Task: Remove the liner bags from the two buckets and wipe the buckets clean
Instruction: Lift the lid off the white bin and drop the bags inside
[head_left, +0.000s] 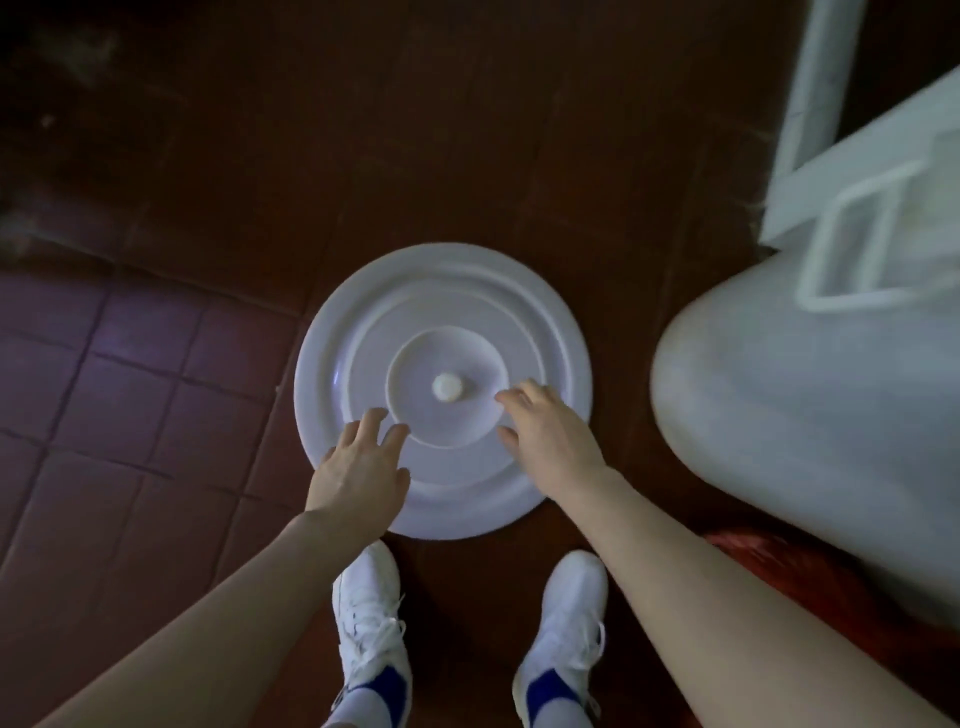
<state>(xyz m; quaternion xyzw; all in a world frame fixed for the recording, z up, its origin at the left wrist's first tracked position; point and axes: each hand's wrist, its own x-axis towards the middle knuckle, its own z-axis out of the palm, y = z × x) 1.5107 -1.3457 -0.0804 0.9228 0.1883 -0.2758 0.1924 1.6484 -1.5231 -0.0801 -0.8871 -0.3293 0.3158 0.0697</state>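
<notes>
A round white lid (441, 312) with raised rings and a small knob (447, 388) in its middle covers a bucket on the dark tiled floor; the bucket body and any liner bag are hidden under it. My left hand (361, 467) hovers over the lid's near left part with fingers spread. Over the lid's right part, just right of the knob, is my right hand (545, 431) with relaxed, slightly bent fingers. Neither hand holds anything. I cannot tell whether they touch the lid.
A large white plastic container (810, 395) with a rectangular handle stands at the right. A red object (769, 561) shows under its near edge. White frame (821, 78) at the upper right. My white shoes (369, 613) stand just before the lid. Reddish tiles (104, 389) lie to the left.
</notes>
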